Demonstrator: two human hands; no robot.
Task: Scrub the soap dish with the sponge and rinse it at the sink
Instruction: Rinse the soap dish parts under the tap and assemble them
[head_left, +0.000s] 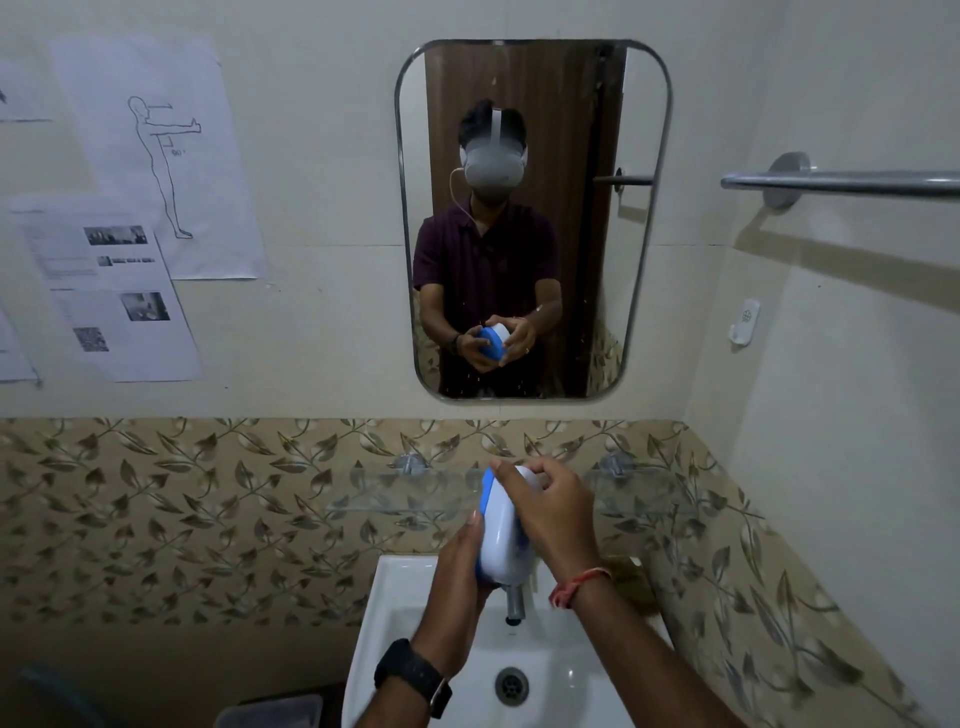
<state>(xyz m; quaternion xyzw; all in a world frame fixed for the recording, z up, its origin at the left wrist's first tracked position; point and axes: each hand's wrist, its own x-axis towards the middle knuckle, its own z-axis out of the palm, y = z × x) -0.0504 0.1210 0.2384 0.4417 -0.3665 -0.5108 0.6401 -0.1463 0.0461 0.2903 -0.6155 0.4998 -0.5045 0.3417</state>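
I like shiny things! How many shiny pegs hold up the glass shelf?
2. One peg sits left of the soap dish, the other peg right of it, both on the leafy tiles. The left hand and right hand gripping the dish could hide a third.

tap (514, 605): top hidden behind soap dish (501, 535) | sink (395, 613): cut by bottom edge | wall papers (111, 296): print unreadable

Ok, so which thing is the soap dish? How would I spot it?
Find the white sink under the mirror. Just above its tap, the left hand and right hand hold the soap dish: the only white rounded thing with a blue rim.
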